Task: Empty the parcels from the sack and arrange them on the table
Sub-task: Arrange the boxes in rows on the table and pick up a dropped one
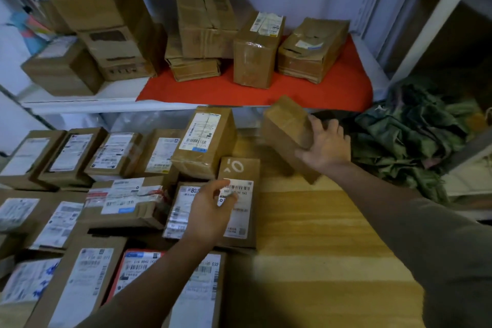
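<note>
Wooden table (306, 221) bare at right; right hand (326, 145) grips tilted box (286, 132) above it; left hand (210, 208), open, rests on labelled parcel (239, 194).

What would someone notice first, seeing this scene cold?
Probably the right hand holding a plain brown box tilted in the air above the bare right half of the wooden table. Next, the labelled parcels packed across the table's left side, with the left hand resting on one. Behind, a red mat on the shelf stands out, and a crumpled green sack lies at the right.
</note>
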The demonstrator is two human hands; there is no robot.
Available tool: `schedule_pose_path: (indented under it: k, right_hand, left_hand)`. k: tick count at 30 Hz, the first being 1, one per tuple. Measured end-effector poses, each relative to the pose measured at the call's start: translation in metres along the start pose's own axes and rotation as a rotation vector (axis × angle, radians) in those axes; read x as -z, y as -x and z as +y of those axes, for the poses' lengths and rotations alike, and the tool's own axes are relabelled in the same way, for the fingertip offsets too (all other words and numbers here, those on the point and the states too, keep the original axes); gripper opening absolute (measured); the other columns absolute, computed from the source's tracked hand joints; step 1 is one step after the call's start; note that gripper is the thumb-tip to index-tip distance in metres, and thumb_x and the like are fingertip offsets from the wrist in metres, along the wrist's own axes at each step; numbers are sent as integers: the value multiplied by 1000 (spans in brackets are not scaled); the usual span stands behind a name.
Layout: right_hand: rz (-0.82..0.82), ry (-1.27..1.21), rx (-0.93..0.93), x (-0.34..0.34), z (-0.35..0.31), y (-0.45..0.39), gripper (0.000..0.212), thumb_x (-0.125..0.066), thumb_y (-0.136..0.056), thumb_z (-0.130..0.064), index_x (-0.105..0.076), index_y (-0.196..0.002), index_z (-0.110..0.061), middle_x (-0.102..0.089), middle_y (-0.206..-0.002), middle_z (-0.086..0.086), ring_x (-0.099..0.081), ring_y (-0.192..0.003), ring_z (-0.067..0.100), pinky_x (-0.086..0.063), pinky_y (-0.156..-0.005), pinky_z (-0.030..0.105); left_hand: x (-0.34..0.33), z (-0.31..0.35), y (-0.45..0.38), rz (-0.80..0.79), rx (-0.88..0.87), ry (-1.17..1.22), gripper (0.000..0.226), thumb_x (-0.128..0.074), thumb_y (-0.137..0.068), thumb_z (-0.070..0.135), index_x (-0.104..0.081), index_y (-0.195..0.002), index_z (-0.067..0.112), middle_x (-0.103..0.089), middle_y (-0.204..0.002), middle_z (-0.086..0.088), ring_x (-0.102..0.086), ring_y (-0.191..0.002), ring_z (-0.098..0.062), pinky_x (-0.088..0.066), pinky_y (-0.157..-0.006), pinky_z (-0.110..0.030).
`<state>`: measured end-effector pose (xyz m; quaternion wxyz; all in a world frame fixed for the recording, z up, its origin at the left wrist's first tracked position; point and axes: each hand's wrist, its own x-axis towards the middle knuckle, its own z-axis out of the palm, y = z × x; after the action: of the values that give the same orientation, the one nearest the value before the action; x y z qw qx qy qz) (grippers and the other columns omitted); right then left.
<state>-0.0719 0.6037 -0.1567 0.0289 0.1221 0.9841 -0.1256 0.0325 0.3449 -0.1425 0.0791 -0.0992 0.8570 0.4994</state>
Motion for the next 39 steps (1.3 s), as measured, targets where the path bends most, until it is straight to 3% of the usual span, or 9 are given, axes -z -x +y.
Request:
schedule_pose_path:
  k: [5, 9, 13, 15, 20, 26, 30, 34, 39]
  right_hand:
    - [-68, -1377, -288, 46, -21, 50, 53, -75, -75, -40, -61, -125, -31, -67, -123, 8, -64, -107, 27, -52, -96, 50]
    - [-545, -1887, -350, 65, -28, 101, 38, -55, -90, -41, -72, -115, -18, -75, -106, 10, -70, -96, 31, -56, -82, 44]
    - [-667, -1838, -483, 45, -53, 138, 43, -48, -91, -36, -77, -81, -6, -75, -79, 13, -73, -65, 28, -60, -54, 36]
    - [-589, -1782, -482, 34, -63, 149, 35, -46, -99, -28, -71, -94, -4, -72, -80, 14, -71, -60, 27, -58, -48, 33]
    - [-362, -1724, -390, 30, -70, 165, 17, -47, -101, -7, -63, -97, -7, -70, -72, 8, -67, -62, 20, -57, -56, 27]
    - [-625, -1699, -311, 40, -55, 171, 82, -51, -78, -78, -67, -125, -12, -68, -125, 15, -66, -114, 32, -51, -95, 45]
    - [-583, -1470, -149, 42, -49, 174, 59, -61, -74, -65, -66, -122, -31, -73, -117, 0, -71, -103, 18, -58, -80, 38]
    - [-494, -1308, -112, 30, -36, 170, 90, -84, -64, -62, -47, -142, -36, -66, -129, -1, -63, -118, 25, -52, -99, 51]
    - [-319, -1418, -277, 9, -13, 166, 75, -87, -66, -47, -56, -133, -38, -69, -123, 0, -66, -110, 26, -57, -89, 47]
  left_hand:
    - [17, 25, 14, -45, 84, 214, 40, -60, -94, 38, -53, -131, 24, -58, -115, 8, -55, -114, -16, -46, -98, -38]
    - [26, 30, 19, -359, 229, 650, 73, -67, -75, 61, -51, -137, 26, -56, -139, -2, -54, -125, -20, -40, -109, -42]
    - [26, 38, 29, -589, 229, 802, 78, -67, -73, 65, -49, -139, 28, -64, -132, -4, -59, -123, -23, -45, -105, -44]
    - [27, 36, 33, -618, 235, 862, 83, -76, -69, 63, -46, -141, 33, -64, -132, -1, -61, -122, -22, -52, -99, -45]
    - [39, 22, 39, -450, 244, 868, 91, -89, -60, 44, -46, -138, 24, -70, -121, -5, -70, -107, -23, -59, -77, -39]
    - [39, 25, 45, -571, 239, 812, 84, -87, -62, 44, -49, -136, 33, -70, -122, -4, -69, -109, -27, -57, -83, -55]
    - [30, 26, 49, -473, 199, 750, 88, -87, -63, 48, -43, -139, 41, -66, -125, -1, -66, -110, -26, -59, -81, -51]
    - [21, 27, 51, -352, 84, 503, 104, -82, -57, 60, -29, -146, 47, -60, -129, 5, -62, -110, -18, -58, -83, -44]
    - [11, 22, 48, -353, 4, 204, 67, -55, -90, 54, -32, -150, 35, -43, -150, 1, -46, -131, -21, -42, -103, -39]
